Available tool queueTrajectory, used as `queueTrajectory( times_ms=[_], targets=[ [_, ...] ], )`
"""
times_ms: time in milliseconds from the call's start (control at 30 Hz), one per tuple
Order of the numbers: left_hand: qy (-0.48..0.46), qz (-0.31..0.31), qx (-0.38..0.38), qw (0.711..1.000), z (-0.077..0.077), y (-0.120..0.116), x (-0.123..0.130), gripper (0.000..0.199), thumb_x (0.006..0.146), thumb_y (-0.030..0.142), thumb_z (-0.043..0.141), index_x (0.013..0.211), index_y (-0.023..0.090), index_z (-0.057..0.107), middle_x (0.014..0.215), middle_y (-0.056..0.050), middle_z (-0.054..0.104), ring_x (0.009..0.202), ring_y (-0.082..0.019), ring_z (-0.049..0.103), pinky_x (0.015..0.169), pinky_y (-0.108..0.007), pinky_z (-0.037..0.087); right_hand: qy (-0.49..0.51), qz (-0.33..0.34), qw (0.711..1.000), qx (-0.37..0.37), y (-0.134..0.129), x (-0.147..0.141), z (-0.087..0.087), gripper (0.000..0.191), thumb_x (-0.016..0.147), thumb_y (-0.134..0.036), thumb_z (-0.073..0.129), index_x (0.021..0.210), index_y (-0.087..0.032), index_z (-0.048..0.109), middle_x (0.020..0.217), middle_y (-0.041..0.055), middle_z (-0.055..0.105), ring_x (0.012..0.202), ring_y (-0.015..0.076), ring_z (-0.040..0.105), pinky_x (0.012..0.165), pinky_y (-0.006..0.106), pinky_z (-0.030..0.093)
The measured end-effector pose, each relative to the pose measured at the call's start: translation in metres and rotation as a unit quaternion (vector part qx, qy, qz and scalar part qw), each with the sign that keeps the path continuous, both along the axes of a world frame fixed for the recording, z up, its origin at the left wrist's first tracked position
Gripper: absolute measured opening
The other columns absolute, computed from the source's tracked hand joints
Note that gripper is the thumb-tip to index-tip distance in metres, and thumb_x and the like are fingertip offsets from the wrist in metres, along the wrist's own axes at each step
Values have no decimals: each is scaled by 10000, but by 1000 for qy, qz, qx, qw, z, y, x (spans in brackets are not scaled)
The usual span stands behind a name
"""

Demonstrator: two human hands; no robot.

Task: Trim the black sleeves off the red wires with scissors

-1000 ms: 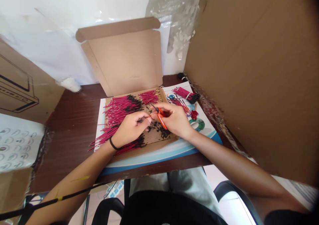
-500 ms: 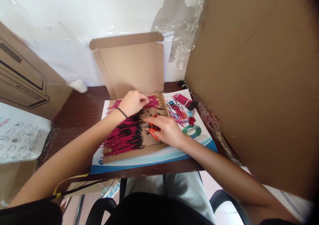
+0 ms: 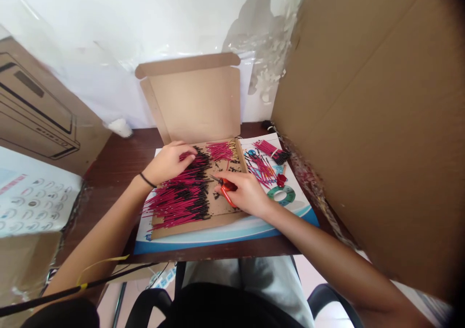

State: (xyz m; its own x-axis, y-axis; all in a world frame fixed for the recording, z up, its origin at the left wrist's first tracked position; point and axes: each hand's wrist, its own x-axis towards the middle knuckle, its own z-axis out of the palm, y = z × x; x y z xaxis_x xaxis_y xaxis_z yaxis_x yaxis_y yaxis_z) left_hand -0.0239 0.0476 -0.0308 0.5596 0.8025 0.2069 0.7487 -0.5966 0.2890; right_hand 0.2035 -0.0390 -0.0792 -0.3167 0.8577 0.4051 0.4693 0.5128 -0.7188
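Note:
My left hand (image 3: 169, 163) is over the far left part of a pile of magenta wires with black ends (image 3: 181, 197). Its thumb and forefinger are apart, with wires showing beneath them, and I make out none held. Orange-handled wire cutters (image 3: 228, 192) are in my right hand (image 3: 249, 192), their dark tips pointing left toward the black wire ends. Both hands work inside an open cardboard box (image 3: 196, 225), its lid upright at the back. In the box's far right corner lies a group of magenta wires with gold-coloured ends (image 3: 221, 151).
Right of the box, a tied wire bundle (image 3: 269, 148), loose wires (image 3: 260, 167), a small red object (image 3: 281, 180) and a green ring (image 3: 283, 195) lie on a printed sheet (image 3: 301, 207). A tall cardboard panel (image 3: 363, 124) borders the right side; a printed carton (image 3: 47, 110) stands left.
My left hand has moved left and slightly toward me, from the gold-ended wires to the black-ended pile, and its fingers have parted. My right hand keeps the cutters in nearly the same place.

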Motion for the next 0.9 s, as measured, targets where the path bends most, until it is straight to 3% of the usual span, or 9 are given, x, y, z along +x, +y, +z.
queueTrajectory(
  times_ms=[167,400,667,900],
  targets=[
    [-6,-19,4,1000,-2,-18,-16,207,861,287,521,810,187,695,906,-58,683,864,-184,626,888,-329,490,33,-16,999,-33,3,0,3,311,795,-294,690,1070,-151,713,677,-9,681,575,97,570,597,206,445],
    [1,-45,37,998,-16,-25,-12,167,856,256,535,837,168,675,919,-74,642,908,-208,588,921,-383,465,23,-19,998,-54,4,2,2,307,797,-333,676,1043,-155,719,617,-30,612,550,96,508,580,218,432],
    [-9,-62,27,998,-32,-25,-3,183,870,252,523,859,177,689,932,-73,611,918,-203,560,904,-373,459,9,-10,998,-63,4,3,4,329,801,-350,678,1061,-150,704,632,-25,626,569,104,519,590,217,433],
    [13,-85,35,996,-32,-26,3,236,891,322,532,828,184,713,905,-75,606,866,-203,534,836,-375,452,21,15,997,-69,3,3,3,327,805,-332,681,1082,-159,690,699,3,689,599,119,571,612,228,459]
  ],
)
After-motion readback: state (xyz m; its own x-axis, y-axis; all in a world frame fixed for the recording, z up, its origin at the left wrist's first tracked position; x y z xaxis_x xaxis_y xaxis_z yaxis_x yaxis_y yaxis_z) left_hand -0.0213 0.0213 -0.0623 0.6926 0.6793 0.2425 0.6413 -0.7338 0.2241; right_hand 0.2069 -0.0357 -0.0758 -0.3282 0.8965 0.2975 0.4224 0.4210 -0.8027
